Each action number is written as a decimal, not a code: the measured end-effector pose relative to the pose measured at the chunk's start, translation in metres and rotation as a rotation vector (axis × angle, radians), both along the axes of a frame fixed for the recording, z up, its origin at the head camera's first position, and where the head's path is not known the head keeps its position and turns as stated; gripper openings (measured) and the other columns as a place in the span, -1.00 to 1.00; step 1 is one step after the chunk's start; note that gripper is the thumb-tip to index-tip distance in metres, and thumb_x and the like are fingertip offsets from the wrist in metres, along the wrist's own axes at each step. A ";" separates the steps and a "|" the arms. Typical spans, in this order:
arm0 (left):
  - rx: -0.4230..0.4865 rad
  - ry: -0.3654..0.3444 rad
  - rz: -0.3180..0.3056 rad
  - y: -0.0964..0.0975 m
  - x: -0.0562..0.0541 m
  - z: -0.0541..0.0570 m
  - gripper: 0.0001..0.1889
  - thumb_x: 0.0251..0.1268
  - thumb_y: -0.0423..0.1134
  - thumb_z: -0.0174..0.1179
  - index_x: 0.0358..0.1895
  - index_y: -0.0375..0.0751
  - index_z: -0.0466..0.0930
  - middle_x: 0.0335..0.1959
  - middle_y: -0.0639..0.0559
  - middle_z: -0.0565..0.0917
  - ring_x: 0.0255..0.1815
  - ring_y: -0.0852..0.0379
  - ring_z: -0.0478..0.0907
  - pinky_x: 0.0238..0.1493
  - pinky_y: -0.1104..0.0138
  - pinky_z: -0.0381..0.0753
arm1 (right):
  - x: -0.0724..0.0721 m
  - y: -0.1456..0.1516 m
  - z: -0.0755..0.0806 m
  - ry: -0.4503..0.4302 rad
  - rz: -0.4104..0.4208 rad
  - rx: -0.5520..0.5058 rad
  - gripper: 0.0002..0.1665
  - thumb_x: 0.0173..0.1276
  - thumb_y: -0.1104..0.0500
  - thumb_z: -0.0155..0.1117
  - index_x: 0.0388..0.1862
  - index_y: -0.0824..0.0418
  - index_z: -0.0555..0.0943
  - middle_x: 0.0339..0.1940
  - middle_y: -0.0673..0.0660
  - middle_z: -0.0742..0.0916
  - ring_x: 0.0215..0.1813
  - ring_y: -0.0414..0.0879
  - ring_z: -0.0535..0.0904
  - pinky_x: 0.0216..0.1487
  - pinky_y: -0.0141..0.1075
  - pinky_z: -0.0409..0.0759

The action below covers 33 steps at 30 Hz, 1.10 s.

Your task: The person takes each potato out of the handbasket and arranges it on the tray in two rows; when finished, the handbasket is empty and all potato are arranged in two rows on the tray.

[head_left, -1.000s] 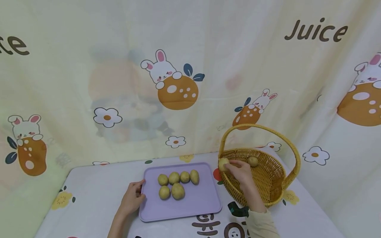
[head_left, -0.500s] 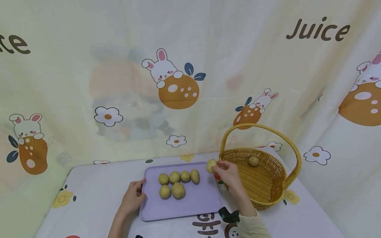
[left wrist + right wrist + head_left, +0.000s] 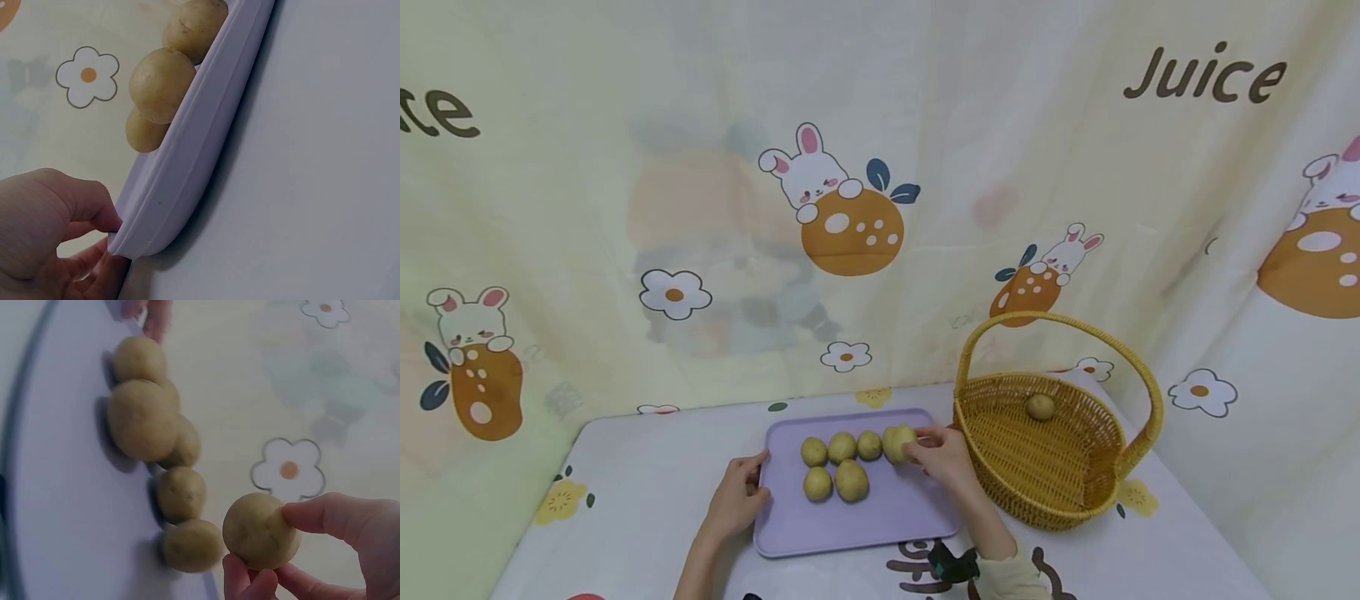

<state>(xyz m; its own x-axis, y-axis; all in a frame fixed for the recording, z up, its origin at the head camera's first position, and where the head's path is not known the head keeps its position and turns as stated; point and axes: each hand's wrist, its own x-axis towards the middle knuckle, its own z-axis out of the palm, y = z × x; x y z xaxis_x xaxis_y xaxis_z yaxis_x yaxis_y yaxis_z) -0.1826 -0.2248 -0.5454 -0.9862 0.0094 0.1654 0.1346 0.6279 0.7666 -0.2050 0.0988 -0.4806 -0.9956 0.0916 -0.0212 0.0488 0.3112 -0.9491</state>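
A potato (image 3: 259, 530) is pinched between the thumb and fingers of my right hand (image 3: 946, 458), above the far right part of the lilac tray (image 3: 887, 518). In the head view it covers most of the potato at the right end of the back row. Several potatoes (image 3: 842, 448) lie on the tray in a back row, with two more, including a large potato (image 3: 852, 481), in front of them. My left hand (image 3: 735, 497) grips the tray's left rim; the left wrist view shows the thumb and fingers at that edge.
Right of the tray stands a yellow woven basket (image 3: 1051, 518) with a tall arched handle. One potato (image 3: 1041, 407) lies inside it near the back. A patterned cloth covers the table (image 3: 647, 492), and a printed curtain (image 3: 880, 333) hangs behind.
My right hand has carried the potato leftward from the basket's left rim to above the tray's back row. The left hand keeps its hold on the tray's rim.
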 end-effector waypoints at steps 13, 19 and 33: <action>-0.010 -0.019 0.014 0.000 0.000 0.001 -0.35 0.00 -0.50 0.18 0.31 -0.46 0.43 0.05 -0.29 0.47 -0.12 -0.01 0.56 -0.08 0.21 0.53 | 0.009 -0.023 -0.027 -0.005 0.055 0.017 -0.58 0.07 0.32 0.40 -0.10 0.56 0.61 -0.40 0.19 0.69 -0.44 -0.18 0.54 -0.47 -0.38 0.53; -0.022 -0.019 0.013 0.000 0.000 -0.001 -0.36 -0.01 -0.50 0.19 0.30 -0.46 0.44 0.04 -0.29 0.47 -0.13 0.00 0.55 -0.10 0.21 0.52 | 0.012 -0.025 -0.034 0.004 0.075 -0.005 -0.60 0.04 0.35 0.41 -0.13 0.54 0.61 -0.42 0.16 0.67 -0.44 -0.18 0.53 -0.47 -0.37 0.53; -0.023 -0.018 0.011 0.000 0.000 -0.001 -0.35 0.00 -0.50 0.18 0.30 -0.47 0.43 0.04 -0.28 0.47 -0.13 0.00 0.55 -0.10 0.20 0.52 | 0.012 -0.024 -0.038 0.033 0.085 0.013 -0.71 0.03 0.34 0.37 -0.26 0.50 0.61 -0.46 0.13 0.69 -0.42 -0.19 0.56 -0.40 -0.35 0.55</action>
